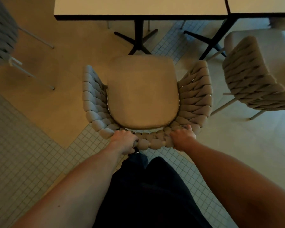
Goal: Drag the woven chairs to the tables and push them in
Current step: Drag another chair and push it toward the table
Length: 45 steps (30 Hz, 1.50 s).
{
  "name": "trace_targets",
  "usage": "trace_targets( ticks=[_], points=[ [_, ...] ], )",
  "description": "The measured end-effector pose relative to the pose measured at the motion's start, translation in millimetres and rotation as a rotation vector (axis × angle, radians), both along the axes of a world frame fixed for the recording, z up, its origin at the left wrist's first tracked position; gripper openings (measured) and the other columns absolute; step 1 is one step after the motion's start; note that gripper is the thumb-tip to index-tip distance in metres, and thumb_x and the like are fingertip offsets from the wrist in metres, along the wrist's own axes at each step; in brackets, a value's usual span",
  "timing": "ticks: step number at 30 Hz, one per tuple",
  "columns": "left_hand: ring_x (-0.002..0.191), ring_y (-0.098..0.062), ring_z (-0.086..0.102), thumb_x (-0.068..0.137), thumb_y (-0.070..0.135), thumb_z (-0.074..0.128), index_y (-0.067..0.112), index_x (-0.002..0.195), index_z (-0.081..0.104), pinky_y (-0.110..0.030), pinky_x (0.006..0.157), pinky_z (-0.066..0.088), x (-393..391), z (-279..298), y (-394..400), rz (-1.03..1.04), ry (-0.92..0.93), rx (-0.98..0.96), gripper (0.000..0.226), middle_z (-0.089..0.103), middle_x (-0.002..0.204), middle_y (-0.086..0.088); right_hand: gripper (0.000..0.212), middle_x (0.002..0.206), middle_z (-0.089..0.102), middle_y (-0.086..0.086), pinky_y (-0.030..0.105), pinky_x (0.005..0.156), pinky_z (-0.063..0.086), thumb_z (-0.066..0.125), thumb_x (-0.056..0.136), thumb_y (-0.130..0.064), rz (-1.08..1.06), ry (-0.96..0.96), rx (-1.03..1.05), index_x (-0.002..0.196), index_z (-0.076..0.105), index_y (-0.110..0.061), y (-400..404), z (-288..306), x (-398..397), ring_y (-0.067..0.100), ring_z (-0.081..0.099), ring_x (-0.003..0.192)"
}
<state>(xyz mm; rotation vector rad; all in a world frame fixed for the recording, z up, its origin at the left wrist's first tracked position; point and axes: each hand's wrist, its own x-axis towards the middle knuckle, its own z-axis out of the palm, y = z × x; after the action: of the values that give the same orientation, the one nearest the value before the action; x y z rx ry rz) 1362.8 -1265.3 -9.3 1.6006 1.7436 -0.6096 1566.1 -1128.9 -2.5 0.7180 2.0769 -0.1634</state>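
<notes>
Both hands, left hand (pixel 124 141) and right hand (pixel 183 137), curled tight around beige woven rope chair (pixel 142 89) back, ready to push toward cream black-edged table (pixel 138 7).

Both hands (pixel 153 140) on woven chair (pixel 194 96)

two bare forearms with no sleeves in view, ending in the left hand (pixel 124 142) and right hand (pixel 183 139), with no rings or watch to be seen. below them, dark navy trousers (pixel 148 195), loose and plain.
</notes>
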Motion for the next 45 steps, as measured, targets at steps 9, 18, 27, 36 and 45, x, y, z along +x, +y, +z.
trace_targets(
  ticks=[9,18,27,36,45],
  points=[
    [0.106,-0.027,0.061,0.084,0.041,0.069,0.032,0.113,0.064,-0.039,0.08,0.048,-30,-5,70,0.031,0.003,-0.001,0.031,0.063,0.109,-0.001,0.034,0.131,0.064,-0.002,0.051,0.12,0.019,0.056,0.101,-0.034,-0.023,0.017,0.005,0.133,0.055,-0.025,68,-14,-28,0.022,0.058,0.126],
    [0.108,-0.029,0.061,0.084,0.037,0.068,0.032,0.114,0.064,-0.041,0.08,0.047,-16,-9,120,0.085,-0.034,-0.046,0.031,0.064,0.112,-0.002,0.033,0.116,0.069,-0.01,0.047,0.116,0.02,0.061,0.096,-0.038,0.027,-0.002,0.023,0.127,0.055,-0.032,129,-27,-19,0.017,0.064,0.114],
    [0.115,-0.027,0.055,0.084,0.031,0.067,0.039,0.116,0.062,-0.045,0.096,0.042,-5,-15,112,0.233,-0.012,-0.09,0.033,0.065,0.113,0.002,0.03,0.114,0.071,-0.006,0.056,0.119,0.021,0.057,0.099,-0.029,0.044,-0.081,-0.015,0.128,0.059,-0.025,127,-34,-21,0.02,0.065,0.112],
    [0.121,-0.025,0.047,0.089,0.029,0.063,0.039,0.121,0.06,-0.045,0.099,0.033,4,-13,107,0.285,0.072,-0.059,0.034,0.063,0.119,0.005,0.038,0.126,0.067,-0.003,0.055,0.117,0.026,0.06,0.098,-0.029,0.089,-0.094,-0.065,0.136,0.053,-0.023,131,-26,-26,0.022,0.061,0.121],
    [0.118,-0.021,0.043,0.085,0.026,0.064,0.032,0.115,0.058,-0.041,0.1,0.029,1,-5,91,0.358,-0.044,0.022,0.031,0.058,0.111,0.006,0.065,0.143,0.054,0.003,0.055,0.115,0.029,0.073,0.087,-0.031,0.031,-0.133,-0.188,0.144,0.043,-0.021,136,-11,-40,0.028,0.052,0.133]
  ],
)
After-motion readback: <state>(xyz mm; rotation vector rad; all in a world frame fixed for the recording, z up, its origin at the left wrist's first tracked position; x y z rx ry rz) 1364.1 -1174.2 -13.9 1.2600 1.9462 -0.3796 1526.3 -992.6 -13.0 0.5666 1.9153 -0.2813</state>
